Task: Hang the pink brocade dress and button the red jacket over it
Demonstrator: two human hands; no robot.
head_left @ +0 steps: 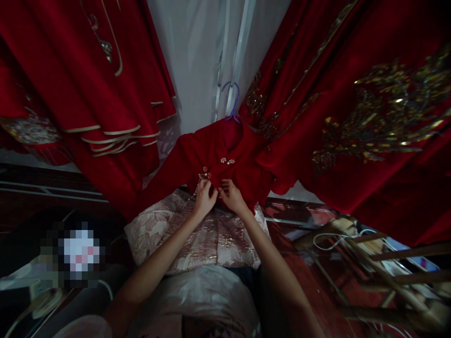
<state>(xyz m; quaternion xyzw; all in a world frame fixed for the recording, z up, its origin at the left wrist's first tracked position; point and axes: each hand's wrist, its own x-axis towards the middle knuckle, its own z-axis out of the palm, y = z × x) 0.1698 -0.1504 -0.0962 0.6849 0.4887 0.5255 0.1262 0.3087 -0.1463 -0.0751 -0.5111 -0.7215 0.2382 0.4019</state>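
Observation:
A small red jacket (pixel 211 150) hangs on a purple hanger (pixel 232 101) in front of me, with pearl-like clasps (pixel 227 161) down its front. My left hand (pixel 204 195) pinches the jacket's front edge just below a jewelled clasp (pixel 204 175), fingers closed. My right hand (pixel 230 193) grips the facing edge right beside it, fingers also closed on the cloth. Both hands almost touch. Below them hangs a pale pink brocade skirt (pixel 197 234).
Large red embroidered gowns hang at left (pixel 88 84) and right (pixel 369 117), with gold trim and beading. A white wall (pixel 200 61) shows between them. A wooden chair (pixel 387 267) with white cables stands at lower right. A dark floor lies at left.

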